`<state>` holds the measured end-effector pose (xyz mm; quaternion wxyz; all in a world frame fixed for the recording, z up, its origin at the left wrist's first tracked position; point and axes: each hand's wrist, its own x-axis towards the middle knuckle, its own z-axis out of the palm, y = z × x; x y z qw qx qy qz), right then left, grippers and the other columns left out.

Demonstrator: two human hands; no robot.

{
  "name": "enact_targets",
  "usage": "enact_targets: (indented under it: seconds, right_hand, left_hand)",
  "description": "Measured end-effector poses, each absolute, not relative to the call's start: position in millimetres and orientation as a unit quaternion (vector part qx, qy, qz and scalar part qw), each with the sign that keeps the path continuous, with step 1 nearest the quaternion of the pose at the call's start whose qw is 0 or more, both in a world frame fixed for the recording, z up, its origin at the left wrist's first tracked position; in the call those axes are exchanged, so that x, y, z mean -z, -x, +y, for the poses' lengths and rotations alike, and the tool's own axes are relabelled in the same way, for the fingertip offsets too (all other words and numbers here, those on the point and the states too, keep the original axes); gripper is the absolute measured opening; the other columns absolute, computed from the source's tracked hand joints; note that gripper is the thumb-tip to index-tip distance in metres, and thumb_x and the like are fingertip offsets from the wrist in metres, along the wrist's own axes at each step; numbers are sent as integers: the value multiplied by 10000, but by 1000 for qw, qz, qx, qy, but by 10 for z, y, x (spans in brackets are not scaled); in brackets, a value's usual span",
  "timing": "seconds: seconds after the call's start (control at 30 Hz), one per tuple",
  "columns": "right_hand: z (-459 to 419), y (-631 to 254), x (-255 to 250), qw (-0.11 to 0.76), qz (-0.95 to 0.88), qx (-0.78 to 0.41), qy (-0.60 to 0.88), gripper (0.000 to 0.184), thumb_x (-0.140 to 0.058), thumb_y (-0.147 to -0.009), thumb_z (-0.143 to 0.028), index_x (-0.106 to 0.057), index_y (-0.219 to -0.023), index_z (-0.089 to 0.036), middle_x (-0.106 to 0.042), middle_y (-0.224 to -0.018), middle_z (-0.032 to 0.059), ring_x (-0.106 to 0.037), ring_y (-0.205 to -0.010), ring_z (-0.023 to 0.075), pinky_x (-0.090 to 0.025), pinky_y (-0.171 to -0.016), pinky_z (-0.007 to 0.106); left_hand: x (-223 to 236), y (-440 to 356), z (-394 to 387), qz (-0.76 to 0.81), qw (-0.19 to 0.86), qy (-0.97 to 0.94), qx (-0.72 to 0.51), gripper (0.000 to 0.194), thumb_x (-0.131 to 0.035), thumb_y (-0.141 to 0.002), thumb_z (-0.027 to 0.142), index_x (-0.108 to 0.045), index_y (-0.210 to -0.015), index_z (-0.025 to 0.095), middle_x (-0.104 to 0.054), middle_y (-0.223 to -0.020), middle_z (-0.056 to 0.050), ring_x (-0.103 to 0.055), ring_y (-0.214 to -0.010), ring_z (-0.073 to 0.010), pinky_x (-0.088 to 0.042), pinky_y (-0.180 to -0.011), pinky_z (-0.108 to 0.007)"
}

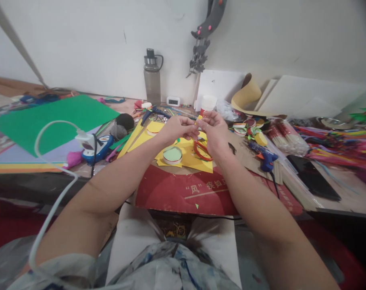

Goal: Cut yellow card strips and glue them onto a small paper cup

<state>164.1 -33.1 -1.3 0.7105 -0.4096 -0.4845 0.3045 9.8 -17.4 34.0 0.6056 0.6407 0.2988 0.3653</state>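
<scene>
Above the worktable my left hand (180, 129) and my right hand (212, 128) meet, fingertips pinched on a small yellow piece of paper (199, 118). Its lower part is hidden by the fingers. Below them yellow sheets (187, 161) lie on red printed cardboard (167, 191). A round light-green disc with a white rim (172, 155) sits on these sheets, under my left wrist. Red-handled scissors (202, 150) rest beneath my right hand, partly covered by it. Another disc with a yellow top (154, 128) lies behind my left forearm.
A blue glue gun (266, 157) and a black phone (312, 177) lie to the right. At the back stands a grey water bottle (152, 80). On the left are a green sheet (56, 119) and a blue power strip (98, 149); a white cable (54, 209) hangs near my left arm.
</scene>
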Motion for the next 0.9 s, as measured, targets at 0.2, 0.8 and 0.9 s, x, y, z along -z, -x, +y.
enact_targets:
  seconds: [0.2,0.8,0.9]
  right_hand:
    - [-340,-1627,-2,710,-513,-248,414,324,-780,-730,-251,-591,-993,-249,-652,-811,-38,-663,-775,138,-554,-729,288]
    - [-435,-1625,-132,629,-572,-383,361,556,-849,-682,-697,-735,-1032,-281,-697,-872,-13,-639,-755,142,-580,-731,314]
    - [-453,-1610,-143,624,-573,-392,358,535,-860,-659,-701,-718,-927,-260,-657,-785,-28,-599,-685,124,-562,-697,301]
  left_hand:
    - [-330,-99,-154,287,616,-634,-368,153,-793,-866,188,-676,-819,102,-787,-783,-84,-750,-654,-125,-496,-581,-199]
    - [-442,13,-118,237,743,-556,-287,172,-825,-855,194,-690,-820,93,-728,-712,-25,-640,-542,-53,-440,-508,-160]
    - [-461,9,-135,245,743,-556,-281,143,-803,-874,185,-705,-830,90,-731,-712,-31,-633,-529,-51,-423,-490,-155]
